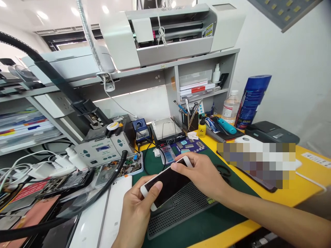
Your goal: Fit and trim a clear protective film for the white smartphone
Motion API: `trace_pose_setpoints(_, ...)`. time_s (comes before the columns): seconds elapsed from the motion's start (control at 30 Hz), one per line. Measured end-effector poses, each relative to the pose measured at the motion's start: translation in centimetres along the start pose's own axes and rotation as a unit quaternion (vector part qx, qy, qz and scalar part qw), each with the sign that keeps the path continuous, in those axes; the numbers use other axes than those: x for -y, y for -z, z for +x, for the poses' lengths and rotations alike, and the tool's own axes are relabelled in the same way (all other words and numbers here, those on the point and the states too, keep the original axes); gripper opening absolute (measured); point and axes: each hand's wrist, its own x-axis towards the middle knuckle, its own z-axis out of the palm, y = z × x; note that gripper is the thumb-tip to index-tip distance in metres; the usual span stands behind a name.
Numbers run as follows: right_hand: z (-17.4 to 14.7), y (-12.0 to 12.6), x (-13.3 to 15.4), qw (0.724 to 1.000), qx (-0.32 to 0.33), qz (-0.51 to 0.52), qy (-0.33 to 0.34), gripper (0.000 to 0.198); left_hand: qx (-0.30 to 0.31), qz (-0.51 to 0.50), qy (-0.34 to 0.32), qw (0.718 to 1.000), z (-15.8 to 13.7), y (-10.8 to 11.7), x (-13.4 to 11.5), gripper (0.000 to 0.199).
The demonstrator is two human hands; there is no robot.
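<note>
A white smartphone (169, 186) with a dark screen is held up between both hands, tilted so its right end sits higher. My left hand (141, 199) grips the lower left end, thumb on the front glass near the edge. My right hand (200, 170) grips the upper right end, its thumb pressed on the front and its fingers behind the top edge. The fingers under the phone are partly hidden. Below it lies a grey perforated pad (186, 203) on a green mat (222, 220).
On the left are a grey rework station (103, 150), a tray of small parts (131, 163), a black hose (113, 182) and white tablets (113, 213). At the back stand a hot plate (168, 129), a tool holder (190, 119) and a yellow bottle (202, 129). A black device (271, 132) sits right.
</note>
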Motion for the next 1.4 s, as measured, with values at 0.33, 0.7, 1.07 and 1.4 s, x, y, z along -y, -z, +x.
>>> trace_pose_setpoints(0.33,0.5,1.2,0.1,0.991,0.112,0.077,-0.005,0.036,0.007,-0.045,0.029,0.999,-0.5,-0.1,-1.4,0.035)
trace_pose_setpoints(0.7,0.4,1.4,-0.1,0.988,0.088,0.121,-0.039,0.050,0.007,-0.115,0.059,0.992,0.1,0.4,-1.7,0.042)
trace_pose_setpoints(1.07,-1.1,-2.1,-1.5,0.975,0.196,0.106,-0.019,0.038,0.006,-0.249,0.019,0.968,0.7,0.2,-1.2,0.022)
trace_pose_setpoints(1.4,-1.4,-3.9,-2.4,0.985,0.173,0.023,-0.003,0.037,-0.002,-0.258,0.018,0.966,0.5,-0.6,-0.7,0.030)
